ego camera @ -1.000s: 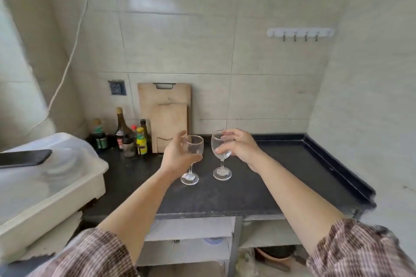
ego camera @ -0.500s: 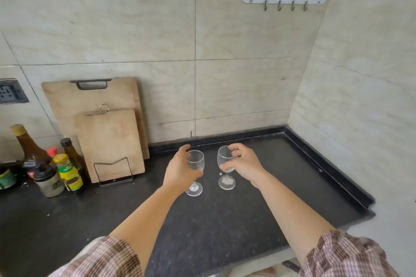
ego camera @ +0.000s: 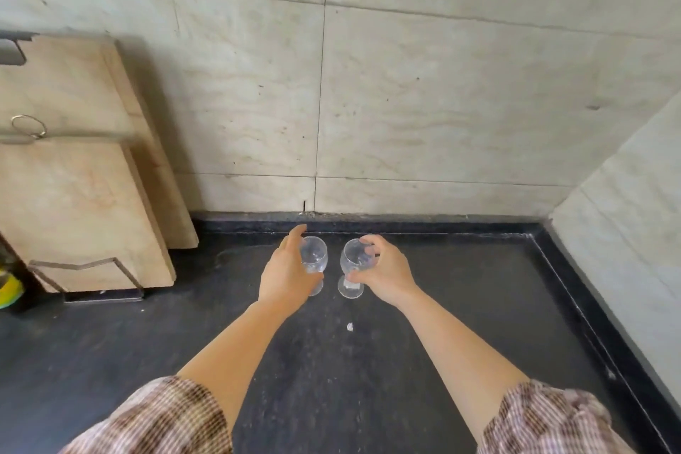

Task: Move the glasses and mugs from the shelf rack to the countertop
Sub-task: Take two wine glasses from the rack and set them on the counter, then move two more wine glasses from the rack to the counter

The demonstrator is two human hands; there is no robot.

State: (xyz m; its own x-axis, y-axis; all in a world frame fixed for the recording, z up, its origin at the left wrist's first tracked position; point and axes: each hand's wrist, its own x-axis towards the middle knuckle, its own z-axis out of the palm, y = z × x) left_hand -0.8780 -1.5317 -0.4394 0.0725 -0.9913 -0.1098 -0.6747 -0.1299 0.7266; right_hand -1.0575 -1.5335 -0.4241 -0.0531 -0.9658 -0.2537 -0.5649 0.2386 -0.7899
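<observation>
Glassware, two stemmed pieces, clear, upright on the counter (ego camera: 368, 380) near the back wall (ego camera: 423, 103), just beside each other but apart.

Left glass (ego camera: 314, 255): bowl wrapped by the left hand (ego camera: 285, 278), fingers (ego camera: 293, 238) curled round the far side and thumb at the near side. Foot mostly hidden behind the hand; whether it rests on the counter cannot be told for certain.

Right glass (ego camera: 355, 258): bowl held from the side by the right hand (ego camera: 387, 275), fingertips (ego camera: 368, 243) over the rim area and thumb low on the bowl. Foot (ego camera: 350, 291) visible, appears to sit flat on the counter.

Handling, by judgement: light, rigid, thin-walled, fragile. Smooth surface, likely slippery if damp. Narrow stem and small foot make each piece top-heavy and easy to tip. Two bowls this close may clink if either is nudged sideways.

Hold: best taken round the bowl, as now, or at the stem just under the bowl; light pressure only, no squeezing at the rim. Release straight up and away, once the foot is seen to sit flat.

Other items: boards (ego camera: 84, 166), two, leaning on the wall at left in a wire stand (ego camera: 92, 269), well apart from the glasses. Small pale speck (ego camera: 349, 325) on the counter in front of the right glass. Rack not in view.
</observation>
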